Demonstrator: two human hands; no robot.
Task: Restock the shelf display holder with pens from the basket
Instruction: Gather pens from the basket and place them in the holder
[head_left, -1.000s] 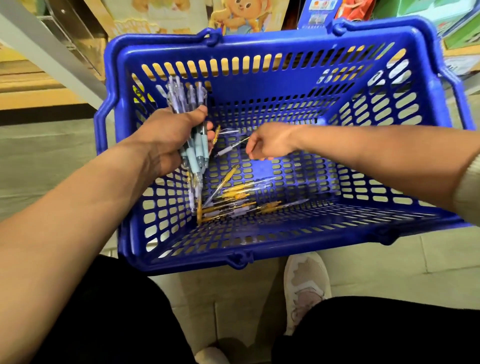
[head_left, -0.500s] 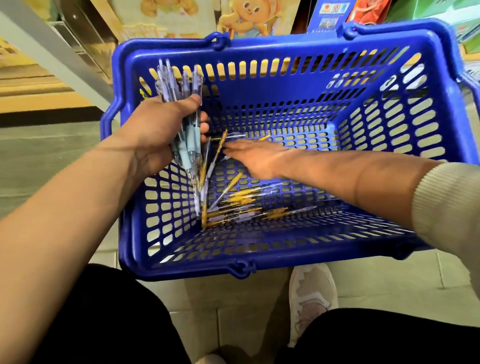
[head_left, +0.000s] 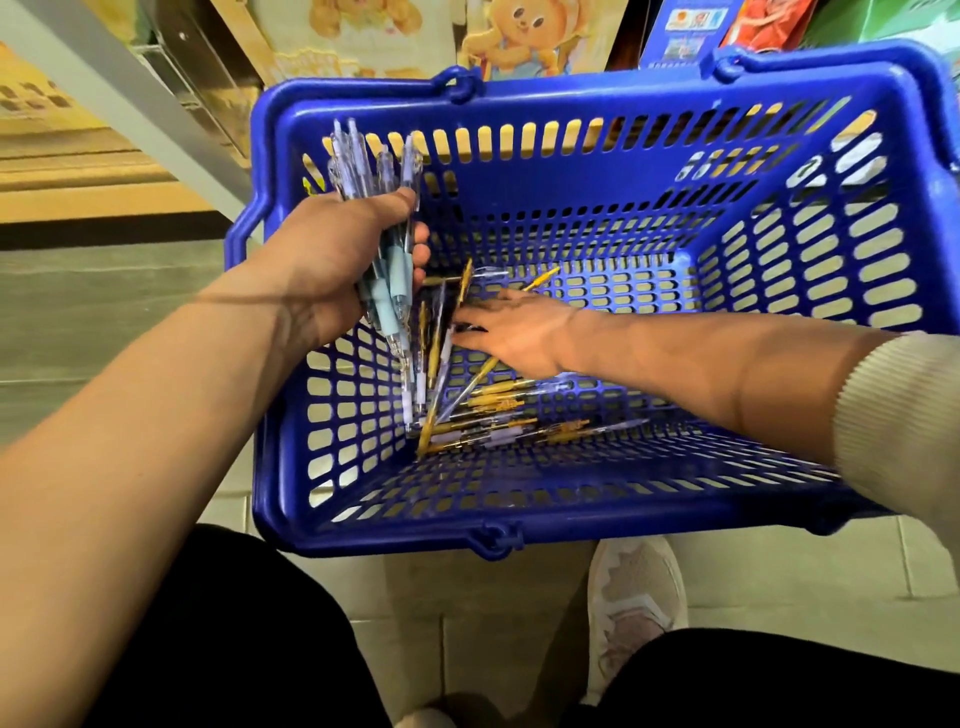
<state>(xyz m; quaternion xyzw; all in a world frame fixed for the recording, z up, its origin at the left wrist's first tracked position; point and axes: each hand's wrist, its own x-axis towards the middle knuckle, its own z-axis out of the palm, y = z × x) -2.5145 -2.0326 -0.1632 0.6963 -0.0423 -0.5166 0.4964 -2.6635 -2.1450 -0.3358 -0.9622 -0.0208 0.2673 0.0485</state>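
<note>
Left grip: curled tight round a bundle of pale-blue pens. It holds them steeply tilted by the left wall of the basket, clicker ends above the fist.
Right grip: fingers straight and flat, palm down, low in the basket. I see nothing held in it. The fingertips are blurred, so I cannot tell whether they touch a pen.
Where the pens are: the loose yellow pens lie crossed on the basket floor, mostly toward the near left corner. Some lean against the left wall just beside the bundle.
Holder: a clear fixture at the upper left may be the display holder. It is well apart from both hands.
Risk, bundle: I judge the fist is near full. Pushing more pens in could loosen the outer ones and drop them back.
Risk, slots: the floor is perforated, so a tip could catch in a slot when a pen is raked flat.
Risk, tangle: the yellow pens overlap, so lifting one may drag or flick its neighbours.
Risk, mixing: yellow pens stand close to the blue bundle. I could gather both kinds together and stock the wrong slot.
</note>
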